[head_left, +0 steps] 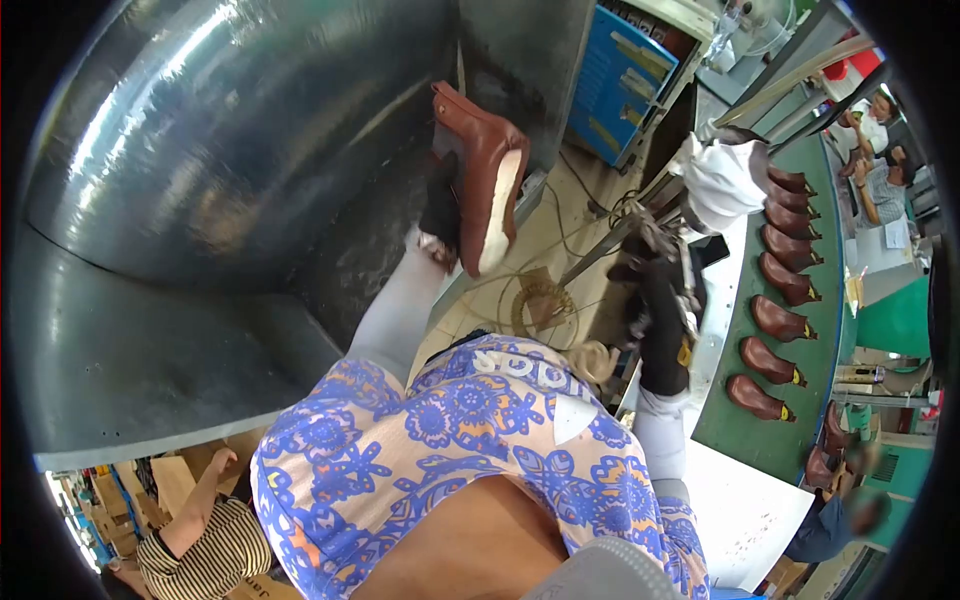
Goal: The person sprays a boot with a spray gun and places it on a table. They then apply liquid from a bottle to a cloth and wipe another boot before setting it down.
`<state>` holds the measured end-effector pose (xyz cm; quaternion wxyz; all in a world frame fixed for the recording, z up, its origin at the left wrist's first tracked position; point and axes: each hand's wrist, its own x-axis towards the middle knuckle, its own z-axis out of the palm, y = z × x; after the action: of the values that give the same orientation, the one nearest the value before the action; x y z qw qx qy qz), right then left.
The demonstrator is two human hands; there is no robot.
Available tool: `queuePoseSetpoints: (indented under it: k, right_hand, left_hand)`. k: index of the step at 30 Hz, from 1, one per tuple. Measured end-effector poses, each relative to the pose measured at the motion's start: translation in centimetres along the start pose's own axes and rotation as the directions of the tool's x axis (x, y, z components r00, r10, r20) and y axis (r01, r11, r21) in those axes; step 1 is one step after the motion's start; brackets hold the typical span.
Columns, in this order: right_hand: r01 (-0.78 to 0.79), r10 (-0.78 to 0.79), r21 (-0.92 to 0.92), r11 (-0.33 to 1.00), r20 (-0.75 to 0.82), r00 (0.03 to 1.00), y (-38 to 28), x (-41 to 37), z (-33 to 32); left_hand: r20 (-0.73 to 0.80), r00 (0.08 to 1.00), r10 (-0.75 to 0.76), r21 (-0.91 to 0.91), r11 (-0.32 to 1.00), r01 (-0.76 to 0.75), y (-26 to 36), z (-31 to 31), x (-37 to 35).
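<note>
My left hand (pixel 441 205), in a black glove, is closed on a brown leather boot (pixel 485 165) with a pale, unfinished sole side. The boot is held up inside a dark metal hood. On the right, my right hand (pixel 650 290), also black-gloved, is blurred beside a metal tool or fitting near a white cloth-wrapped part (pixel 722 180). What its fingers hold, if anything, cannot be made out. Both forearms wear white sleeves.
A green conveyor (pixel 715 425) on the right carries several brown shoes (pixel 775 318). A coiled hose (pixel 540 305) lies below. A blue cabinet (pixel 620 85) stands ahead. Other people sit beyond the conveyor; a person in stripes (pixel 215 540) is at the lower left.
</note>
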<state>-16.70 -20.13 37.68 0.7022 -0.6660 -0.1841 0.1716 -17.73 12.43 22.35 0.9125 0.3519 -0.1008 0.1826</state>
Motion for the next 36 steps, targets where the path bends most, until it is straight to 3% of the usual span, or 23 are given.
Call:
queuePoseSetpoints:
  k: [2, 3, 6, 8, 10, 12, 14, 15, 16, 17, 18, 20, 22, 23, 24, 26, 27, 28, 30, 31, 32, 34, 36]
  right_hand:
    - [0.214, -0.215, 0.037, 0.976, 0.026, 0.976, 0.6, 1.9, 2.1]
    - [0.137, -0.134, -0.043, 0.99, 0.06, 0.989, 0.7, 2.6, 2.0]
    - [0.289, -0.286, -0.06, 0.956, 0.051, 0.957, 2.5, 4.9, 2.9]
    - [0.285, -0.284, -0.028, 0.958, 0.036, 0.958, 3.8, 6.4, 2.6]
    - [0.212, -0.235, 0.222, 0.952, 0.08, 0.969, 5.0, 7.9, 1.3]
    - [0.291, -0.323, 0.218, 0.932, 0.133, 0.937, 2.8, 4.9, -0.8]
    - [0.163, -0.228, 0.297, 0.941, 0.199, 0.953, 2.8, 4.3, -0.8]
    - [0.11, -0.219, 0.357, 0.928, 0.283, 0.934, 3.4, 4.3, -0.8]
    - [0.1, -0.21, 0.354, 0.93, 0.286, 0.935, 4.1, 4.2, -0.6]
    - [0.134, -0.227, 0.314, 0.94, 0.281, 0.933, 4.7, 4.1, -0.2]
    - [0.175, -0.254, 0.278, 0.944, 0.276, 0.927, 5.3, 4.6, 0.2]
    - [0.148, -0.213, 0.23, 0.962, 0.288, 0.934, 6.9, 5.7, 0.1]
    - [0.283, -0.308, 0.128, 0.95, 0.259, 0.916, 7.8, 6.3, -0.1]
    - [0.257, -0.284, 0.134, 0.957, 0.258, 0.924, 8.4, 6.5, -0.5]
    - [0.361, -0.37, 0.084, 0.929, 0.164, 0.914, 8.6, 6.3, -0.2]
    - [0.274, -0.271, -0.013, 0.962, 0.113, 0.956, 6.6, 4.6, -1.0]
    - [0.098, -0.097, -0.044, 0.994, 0.021, 0.995, 3.0, 2.5, -0.1]
    - [0.432, -0.423, -0.234, 0.871, 0.092, 0.902, 3.5, 2.5, -0.4]
    - [0.359, -0.357, -0.16, 0.92, 0.042, 0.933, 8.5, 3.4, -1.1]
    - [0.439, -0.427, -0.246, 0.864, 0.105, 0.898, 9.2, 2.3, -1.8]
    - [0.426, -0.415, -0.377, 0.823, 0.114, 0.903, 9.3, 2.1, -1.6]
    - [0.35, -0.312, -0.134, 0.927, 0.241, 0.919, 7.6, 0.7, -0.1]
    - [0.288, -0.245, -0.111, 0.951, 0.297, 0.923, 5.2, 0.0, 1.5]
  left_hand:
    - [-0.086, 0.994, -0.066, -0.116, 0.992, 0.055, -0.3, 5.8, 0.0]
    - [-0.127, 0.986, -0.107, -0.174, 0.981, 0.084, -0.4, 8.2, -0.1]
    - [-0.108, 0.974, -0.199, -0.276, 0.947, 0.163, -0.6, 10.8, 0.2]
    - [-0.058, 0.992, -0.111, -0.251, 0.963, 0.093, -0.3, 11.8, 0.8]
    - [-0.002, 0.989, -0.145, -0.306, 0.942, 0.137, 1.5, 15.3, -0.3]
    - [0.059, 0.987, -0.152, -0.319, 0.933, 0.163, 0.1, 19.1, -2.6]
    - [-0.188, 0.975, -0.116, -0.02, 0.993, 0.114, -1.2, 19.0, -3.1]
    - [-0.178, 0.98, -0.085, -0.026, 0.996, 0.082, -3.3, 17.3, -3.1]
    - [-0.074, 0.997, 0.035, -0.214, 0.976, -0.05, -6.6, 14.6, -2.5]
    - [0.017, 0.98, 0.198, -0.46, 0.872, -0.168, -9.4, 13.0, -2.1]
    - [0.099, 0.906, 0.411, -0.75, 0.629, -0.203, -11.8, 12.2, -1.4]
    - [0.151, 0.717, 0.68, -0.971, 0.24, -0.023, -14.5, 12.3, -0.8]
    - [0.233, 0.893, 0.385, -0.678, 0.722, -0.134, -12.3, 10.8, -1.8]
    - [0.263, 0.914, 0.309, -0.572, 0.813, -0.111, -10.6, 10.4, -1.6]
    - [0.299, 0.906, 0.3, -0.511, 0.852, -0.113, -8.6, 9.8, -1.0]
    - [0.397, 0.823, 0.406, -0.495, 0.85, -0.181, -4.5, 8.6, 1.1]
    - [0.458, 0.743, 0.488, -0.521, 0.825, -0.22, -2.6, 7.9, 2.3]
    - [0.5, 0.653, 0.569, -0.566, 0.785, -0.251, -0.7, 7.2, 3.6]
    - [0.333, 0.771, 0.542, -0.347, 0.831, -0.434, 4.4, 7.5, 3.4]
    - [0.218, 0.818, 0.532, -0.214, 0.844, -0.492, 6.5, 8.2, 2.9]
    - [0.141, 0.831, 0.538, -0.136, 0.842, -0.523, 7.9, 8.5, 2.9]
    - [0.026, 0.828, 0.561, 0.003, 0.828, -0.561, 10.2, 9.0, 3.2]
    - [-0.028, 0.814, 0.581, 0.069, 0.813, -0.578, 11.4, 9.2, 3.6]
